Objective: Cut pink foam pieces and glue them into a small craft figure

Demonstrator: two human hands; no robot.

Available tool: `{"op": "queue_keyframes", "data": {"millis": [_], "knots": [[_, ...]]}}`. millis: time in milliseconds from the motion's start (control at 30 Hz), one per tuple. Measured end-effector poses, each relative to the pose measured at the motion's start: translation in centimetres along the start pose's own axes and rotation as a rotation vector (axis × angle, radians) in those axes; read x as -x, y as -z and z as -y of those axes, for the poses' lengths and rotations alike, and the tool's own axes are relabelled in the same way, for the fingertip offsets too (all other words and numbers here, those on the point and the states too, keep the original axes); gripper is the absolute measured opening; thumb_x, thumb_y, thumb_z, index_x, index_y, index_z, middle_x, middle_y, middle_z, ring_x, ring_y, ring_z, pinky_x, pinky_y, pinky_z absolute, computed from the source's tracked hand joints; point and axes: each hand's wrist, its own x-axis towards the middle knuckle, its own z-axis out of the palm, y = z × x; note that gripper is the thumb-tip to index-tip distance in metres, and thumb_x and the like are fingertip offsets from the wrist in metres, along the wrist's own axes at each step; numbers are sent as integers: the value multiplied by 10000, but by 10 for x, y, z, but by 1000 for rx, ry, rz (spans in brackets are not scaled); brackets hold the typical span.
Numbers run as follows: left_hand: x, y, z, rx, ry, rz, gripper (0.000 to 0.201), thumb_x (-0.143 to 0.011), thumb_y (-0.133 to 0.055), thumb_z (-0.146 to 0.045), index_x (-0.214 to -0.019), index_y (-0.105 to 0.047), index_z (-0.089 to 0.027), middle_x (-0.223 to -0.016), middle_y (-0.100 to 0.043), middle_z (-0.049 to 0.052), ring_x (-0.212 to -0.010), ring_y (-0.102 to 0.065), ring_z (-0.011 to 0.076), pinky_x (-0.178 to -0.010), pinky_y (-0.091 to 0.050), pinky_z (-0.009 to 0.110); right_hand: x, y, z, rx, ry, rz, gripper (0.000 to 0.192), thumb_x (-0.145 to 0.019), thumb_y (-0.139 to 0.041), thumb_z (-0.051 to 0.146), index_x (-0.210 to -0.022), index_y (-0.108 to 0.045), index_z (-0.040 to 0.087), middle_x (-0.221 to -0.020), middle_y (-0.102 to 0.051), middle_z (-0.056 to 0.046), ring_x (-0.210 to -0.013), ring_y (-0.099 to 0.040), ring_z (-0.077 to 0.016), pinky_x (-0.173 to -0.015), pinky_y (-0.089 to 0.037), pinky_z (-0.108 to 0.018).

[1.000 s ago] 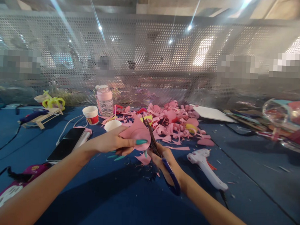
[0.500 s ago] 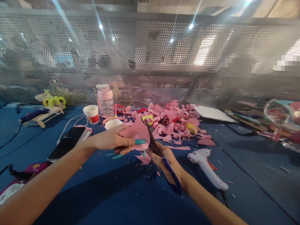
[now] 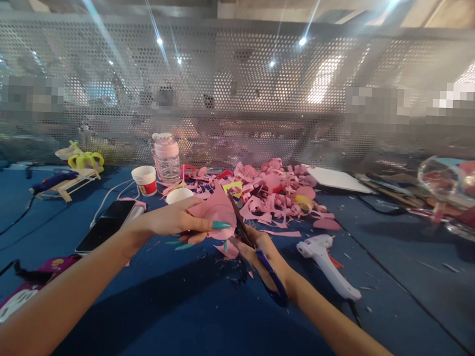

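Between the thumb and fingers of my left hand (image 3: 184, 220) is a piece of pink paper (image 3: 216, 206) with a rounded outline on it. My right hand (image 3: 269, 258) is closed around the blue handles of a pair of scissors (image 3: 267, 274). Their dark blades lie along the right edge of the paper, pointing up and away from me. Exactly where the blades meet the paper is partly hidden. A small pink scrap (image 3: 227, 250) rests on the table just below the hands.
Behind my hands spreads a heap of pink paper scraps (image 3: 276, 193). A white glue gun (image 3: 330, 266) lies at right. Leftward are a phone (image 3: 107, 227), red and white paper cups (image 3: 145, 180), a bottle (image 3: 167, 156) and a blue glue gun (image 3: 56, 181). A perforated metal screen (image 3: 241, 83) stands behind.
My left hand and the pink paper have shifted very slightly left. The scissors and my right hand look nearly unmoved.
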Motion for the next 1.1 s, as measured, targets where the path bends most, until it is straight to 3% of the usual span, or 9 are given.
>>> {"op": "queue_keyframes", "data": {"millis": [733,967,1100], "knots": [[0,2,-1,37,41,25,443,-782,-606,-447,-487,-462,-148,-410,-465,-36,-316,-336,19,-302,-232,144,-1,2,-9,8,28,73,261,-828,-535,410,-849,-554,151,-679,-490,6,-648,-430,-118,-587,-370,-232],[-1,4,-1,19,9,46,438,-797,-587,-444,-493,-506,-140,-409,-474,-31,-308,-345,23,-302,-238,154,-1,0,-6,-43,-18,85,279,-830,-534,423,-879,-563,150,-638,-448,32,-562,-400,-92,-531,-370,-221],[-4,6,1,1,-9,68,500,-804,-539,-505,-469,-527,-135,-382,-456,-23,-326,-382,39,-335,-287,163,-2,-2,4,-243,30,85,292,-848,-514,421,-996,-586,179,-774,-574,-10,-713,-531,-139,-749,-456,-288]]}}
